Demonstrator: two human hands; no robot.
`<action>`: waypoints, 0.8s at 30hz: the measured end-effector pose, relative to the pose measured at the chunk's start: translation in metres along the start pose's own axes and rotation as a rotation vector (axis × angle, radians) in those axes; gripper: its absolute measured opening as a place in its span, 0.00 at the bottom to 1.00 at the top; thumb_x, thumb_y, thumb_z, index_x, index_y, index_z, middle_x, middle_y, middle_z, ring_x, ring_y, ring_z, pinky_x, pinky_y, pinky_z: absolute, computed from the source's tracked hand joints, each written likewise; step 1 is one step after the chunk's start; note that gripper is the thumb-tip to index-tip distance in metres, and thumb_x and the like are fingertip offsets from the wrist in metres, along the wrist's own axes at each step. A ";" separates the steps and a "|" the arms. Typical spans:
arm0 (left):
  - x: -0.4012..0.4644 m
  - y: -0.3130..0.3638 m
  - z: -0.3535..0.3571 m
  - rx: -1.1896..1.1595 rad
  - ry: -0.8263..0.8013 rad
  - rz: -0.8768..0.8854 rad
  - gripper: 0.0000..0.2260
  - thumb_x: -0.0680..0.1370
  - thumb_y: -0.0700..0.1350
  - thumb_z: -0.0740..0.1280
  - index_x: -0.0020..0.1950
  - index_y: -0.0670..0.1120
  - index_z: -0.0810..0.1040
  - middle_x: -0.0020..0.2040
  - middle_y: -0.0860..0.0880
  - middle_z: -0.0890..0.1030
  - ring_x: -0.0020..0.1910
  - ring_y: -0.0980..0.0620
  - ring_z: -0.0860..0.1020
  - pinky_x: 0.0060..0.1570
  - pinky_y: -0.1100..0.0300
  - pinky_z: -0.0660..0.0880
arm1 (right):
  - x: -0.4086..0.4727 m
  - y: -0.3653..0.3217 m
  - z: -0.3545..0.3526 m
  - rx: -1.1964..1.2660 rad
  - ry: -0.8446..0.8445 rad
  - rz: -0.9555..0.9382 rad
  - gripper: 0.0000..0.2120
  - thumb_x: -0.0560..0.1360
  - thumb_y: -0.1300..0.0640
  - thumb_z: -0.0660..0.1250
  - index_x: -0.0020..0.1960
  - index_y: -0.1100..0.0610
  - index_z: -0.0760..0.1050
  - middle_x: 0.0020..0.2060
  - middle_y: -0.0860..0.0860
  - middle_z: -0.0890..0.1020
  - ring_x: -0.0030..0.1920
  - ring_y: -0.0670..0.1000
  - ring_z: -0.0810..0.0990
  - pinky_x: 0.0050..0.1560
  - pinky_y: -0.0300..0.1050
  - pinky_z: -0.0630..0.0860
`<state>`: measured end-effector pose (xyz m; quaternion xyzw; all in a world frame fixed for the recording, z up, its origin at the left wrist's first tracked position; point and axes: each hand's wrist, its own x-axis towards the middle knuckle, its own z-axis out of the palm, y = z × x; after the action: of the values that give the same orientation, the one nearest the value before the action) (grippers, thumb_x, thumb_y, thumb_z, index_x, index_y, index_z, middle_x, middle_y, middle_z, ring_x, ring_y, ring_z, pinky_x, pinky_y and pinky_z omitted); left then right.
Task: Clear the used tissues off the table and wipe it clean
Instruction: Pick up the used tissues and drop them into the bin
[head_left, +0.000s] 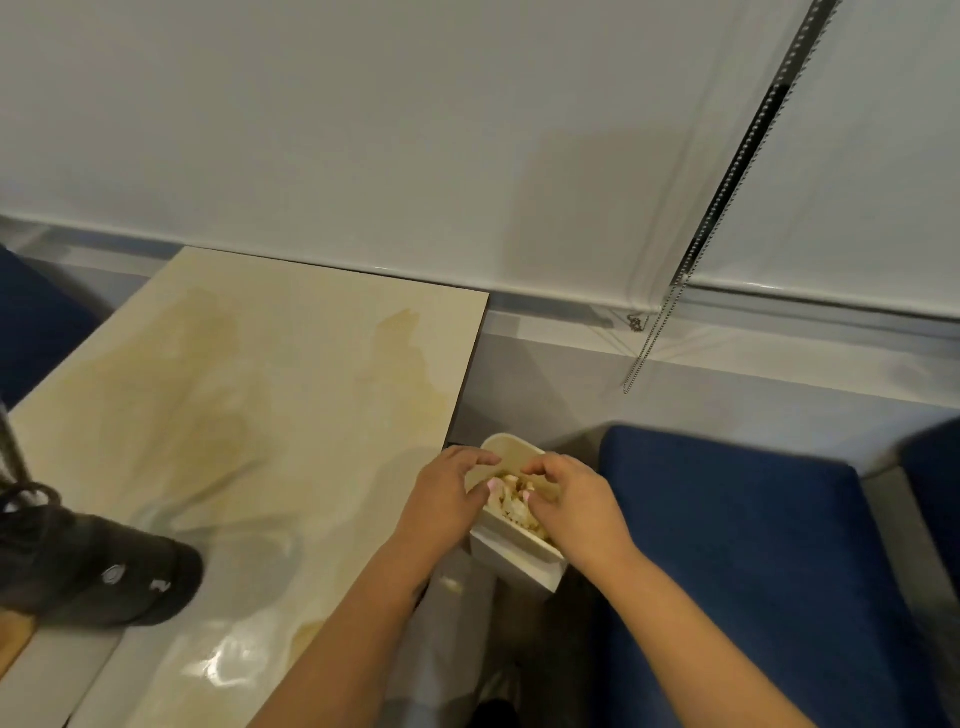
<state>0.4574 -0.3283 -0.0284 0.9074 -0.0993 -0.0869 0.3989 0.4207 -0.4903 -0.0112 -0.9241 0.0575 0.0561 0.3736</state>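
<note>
A small white bin stands on the floor beside the table's right edge, with crumpled pale tissues inside it. My left hand and my right hand hover over the bin's mouth, fingers curled and spread, thumbs near the tissues. I cannot tell whether either hand still pinches a tissue. The glossy beige table shows yellowish wet stains across its top.
A black bag lies on the table's left part. A blue seat cushion is at the right, close to the bin. A white roller blind with a bead chain hangs behind. Another blue seat is at the far left.
</note>
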 end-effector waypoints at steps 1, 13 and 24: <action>-0.010 0.001 -0.005 -0.006 0.019 -0.001 0.12 0.74 0.42 0.69 0.56 0.52 0.80 0.55 0.55 0.78 0.53 0.56 0.76 0.58 0.63 0.71 | -0.006 -0.006 0.001 0.000 0.000 -0.010 0.11 0.74 0.57 0.68 0.55 0.47 0.77 0.50 0.43 0.79 0.50 0.45 0.77 0.53 0.41 0.74; -0.128 0.003 -0.057 -0.051 0.216 -0.078 0.12 0.76 0.42 0.66 0.58 0.52 0.78 0.54 0.57 0.75 0.52 0.62 0.71 0.57 0.64 0.69 | -0.087 -0.074 0.016 0.012 -0.088 -0.250 0.13 0.75 0.55 0.67 0.59 0.48 0.75 0.52 0.44 0.77 0.50 0.42 0.73 0.49 0.33 0.68; -0.234 -0.031 -0.110 -0.058 0.424 -0.213 0.12 0.77 0.44 0.66 0.59 0.55 0.77 0.57 0.57 0.76 0.53 0.64 0.71 0.57 0.65 0.69 | -0.135 -0.146 0.083 0.011 -0.254 -0.478 0.13 0.75 0.55 0.67 0.59 0.47 0.74 0.51 0.39 0.74 0.52 0.39 0.70 0.52 0.33 0.67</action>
<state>0.2606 -0.1714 0.0406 0.8988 0.0857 0.0614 0.4255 0.3042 -0.3193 0.0496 -0.8950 -0.2093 0.0817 0.3854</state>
